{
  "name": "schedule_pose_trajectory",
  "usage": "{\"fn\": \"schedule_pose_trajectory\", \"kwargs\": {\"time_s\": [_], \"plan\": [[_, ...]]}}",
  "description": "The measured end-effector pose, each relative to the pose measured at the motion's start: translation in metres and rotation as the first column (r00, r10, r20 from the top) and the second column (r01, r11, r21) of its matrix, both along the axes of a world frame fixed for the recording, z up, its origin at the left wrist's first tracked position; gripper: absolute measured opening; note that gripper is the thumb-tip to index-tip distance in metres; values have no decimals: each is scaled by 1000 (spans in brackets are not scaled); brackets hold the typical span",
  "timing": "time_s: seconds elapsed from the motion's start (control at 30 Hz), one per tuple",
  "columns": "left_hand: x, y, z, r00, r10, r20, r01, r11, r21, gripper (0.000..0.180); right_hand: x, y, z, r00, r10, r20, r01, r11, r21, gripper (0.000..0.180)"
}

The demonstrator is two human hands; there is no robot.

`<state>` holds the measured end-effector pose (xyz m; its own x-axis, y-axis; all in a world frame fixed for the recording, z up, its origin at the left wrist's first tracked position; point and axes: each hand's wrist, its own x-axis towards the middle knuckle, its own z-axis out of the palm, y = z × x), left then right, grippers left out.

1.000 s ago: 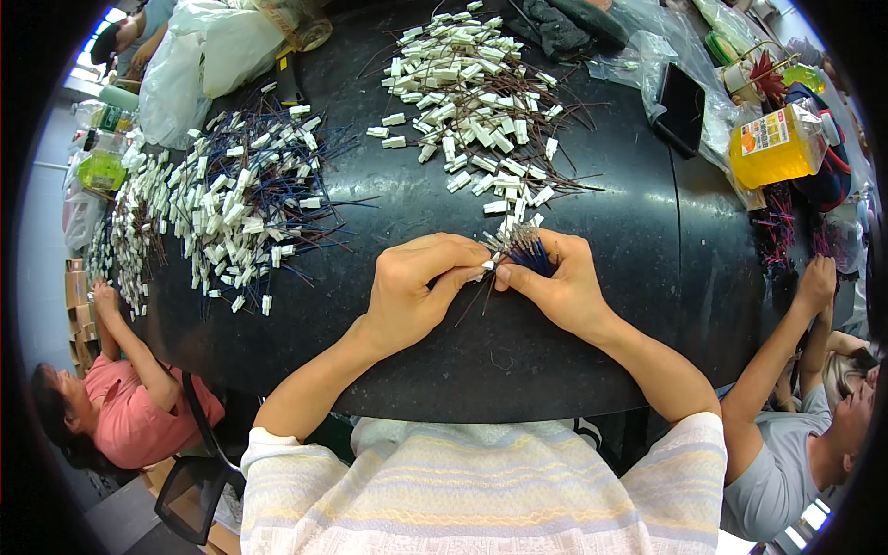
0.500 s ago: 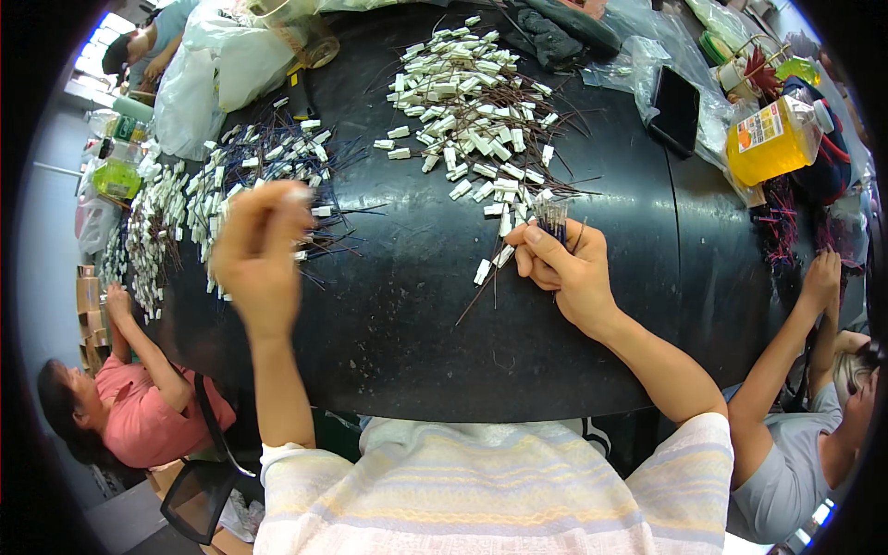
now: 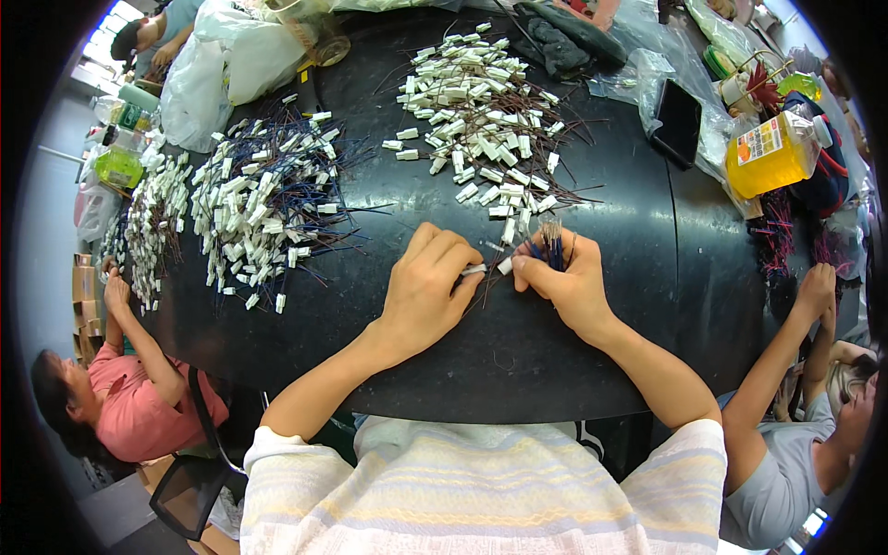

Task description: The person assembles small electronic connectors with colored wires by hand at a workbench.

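My left hand (image 3: 430,282) pinches a small white connector (image 3: 474,269) at its fingertips, over the near end of a pile. My right hand (image 3: 566,277) is closed round a bundle of dark blue wires (image 3: 553,242) whose pale tips point away from me. Between the hands lies another white connector (image 3: 505,265), close to my right fingertips; whether they touch it I cannot tell. Just beyond spreads a heap of white connectors with brown wires (image 3: 481,116). To the left is a second heap of white connectors with blue wires (image 3: 264,194).
Farther left lies another connector pile (image 3: 155,217), near a person in a pink top (image 3: 153,407). At the right are a black phone (image 3: 676,125), a bottle of yellow liquid (image 3: 772,153) and pink-and-dark wires (image 3: 775,236). Another person's hands (image 3: 816,291) work there. Plastic bags (image 3: 264,65) line the far side.
My left hand has come right, from over the blue-wire heap to beside my right hand, with a white connector at its fingertips. My right hand stays nearly in place with the wire bundle.
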<state>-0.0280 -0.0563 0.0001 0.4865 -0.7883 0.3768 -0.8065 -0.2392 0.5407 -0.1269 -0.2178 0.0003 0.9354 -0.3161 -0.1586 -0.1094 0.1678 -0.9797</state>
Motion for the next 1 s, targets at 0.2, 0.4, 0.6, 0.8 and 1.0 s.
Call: {"fn": "schedule_pose_trajectory", "kwargs": {"time_s": [0.2,0.4,0.6,0.8,1.0], "plan": [[-2,14,11,851,129,-510,-146,989,6,11,0,5,2,999,36,36,-26,971,-237,7],[0,11,9,914,35,-403,-94,988,-126,11,0,4,3,997,75,28,-66,970,-235,8],[1,10,10,971,4,-240,-42,987,-154,15,0,4,0,994,90,62,-69,955,-288,8],[-1,6,5,993,-101,-64,82,966,-245,17,0,3,2,987,129,95,-95,948,-305,7],[-6,1,2,988,-153,6,149,951,-272,19,-1,2,-4,970,186,156,-134,946,-295,4]]}}
